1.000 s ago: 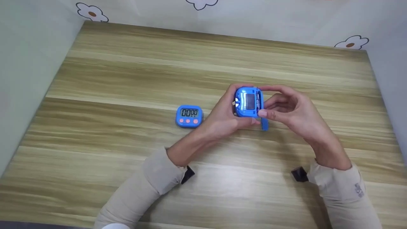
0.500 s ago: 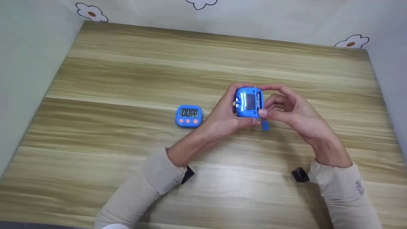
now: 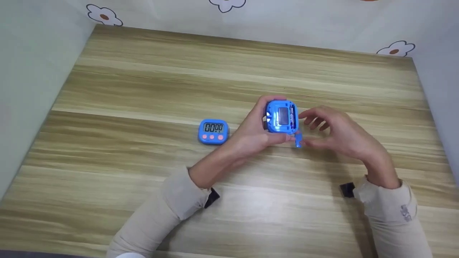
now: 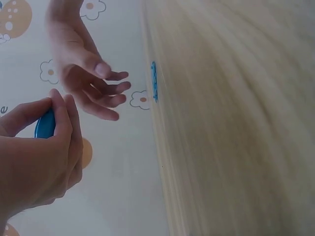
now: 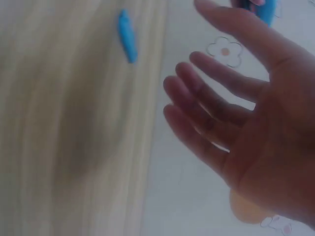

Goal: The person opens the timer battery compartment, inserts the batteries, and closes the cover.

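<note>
My left hand (image 3: 255, 130) holds a blue digital timer (image 3: 279, 115) back side up, thumb along its near edge. Its battery slot is uncovered, with a battery (image 3: 292, 116) inside along the right side. In the left wrist view only an edge of the timer (image 4: 46, 125) shows between thumb and fingers. The timer's small blue battery cover (image 5: 127, 37) lies on the table, just below the timer in the head view. My right hand (image 3: 339, 134) hovers to the right, fingers loosely bent and holding nothing, its thumb tip close to the cover in the head view.
A second blue timer (image 3: 213, 131) lies face up left of my left hand, showing zeros above pink buttons. The wood-grain table (image 3: 161, 89) meets a pale wall (image 3: 287, 21) with flower drawings at the back. Side panels stand left and right.
My right hand has left the timer's right edge and drawn back to the right, its thumb dropping toward the battery cover. The left hand still holds the timer in nearly the same spot.
</note>
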{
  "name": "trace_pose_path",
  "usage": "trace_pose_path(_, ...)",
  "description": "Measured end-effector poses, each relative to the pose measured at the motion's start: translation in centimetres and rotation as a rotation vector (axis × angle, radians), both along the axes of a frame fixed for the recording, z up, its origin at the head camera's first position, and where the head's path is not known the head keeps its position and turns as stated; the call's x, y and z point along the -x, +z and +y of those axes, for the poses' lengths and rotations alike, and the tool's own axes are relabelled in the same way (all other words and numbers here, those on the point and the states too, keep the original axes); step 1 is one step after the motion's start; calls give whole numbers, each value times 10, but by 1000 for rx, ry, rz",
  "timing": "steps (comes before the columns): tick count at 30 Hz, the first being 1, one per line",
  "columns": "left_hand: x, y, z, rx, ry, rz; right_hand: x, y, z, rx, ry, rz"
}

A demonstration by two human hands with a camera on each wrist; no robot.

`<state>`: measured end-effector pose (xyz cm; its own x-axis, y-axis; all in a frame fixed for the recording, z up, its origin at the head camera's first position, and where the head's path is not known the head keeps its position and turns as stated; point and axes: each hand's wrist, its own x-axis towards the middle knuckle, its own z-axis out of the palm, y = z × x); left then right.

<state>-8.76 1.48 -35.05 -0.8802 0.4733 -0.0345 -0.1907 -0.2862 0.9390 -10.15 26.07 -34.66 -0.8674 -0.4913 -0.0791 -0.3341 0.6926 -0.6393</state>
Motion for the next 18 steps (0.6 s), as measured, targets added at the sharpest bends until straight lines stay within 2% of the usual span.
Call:
trace_pose_path(4,-1,0,0,-4,9,-7,2,-11,-6,-135,23,3)
trace_pose_path(7,-1,1,0,15,11,-13,3,-14,-9,-189,22,3)
trace_pose_path(18,-2,3,0,14,-17,-44,4,-15,-8,-180,36,18)
